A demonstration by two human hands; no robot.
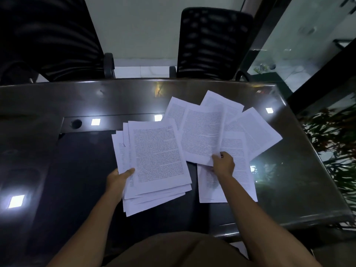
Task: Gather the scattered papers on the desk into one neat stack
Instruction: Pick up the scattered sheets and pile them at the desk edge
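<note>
A loose stack of printed white papers (156, 160) lies at the middle of the dark glossy desk (67, 170), its edges uneven. My left hand (117, 180) grips the stack's left edge, thumb on top. To the right, my right hand (223, 162) pinches the lower corner of a single printed sheet (202, 133) that is lifted off the desk. Under and around it lie several scattered sheets: one by my right forearm (237, 170), one at the far right (258, 132), two farther back (221, 103).
Two black office chairs (212, 43) stand behind the desk's far edge. A round cable hole (76, 123) sits in a recessed strip at left. Ceiling lights reflect on the desk. A glass wall and green plants (331, 135) are at the right.
</note>
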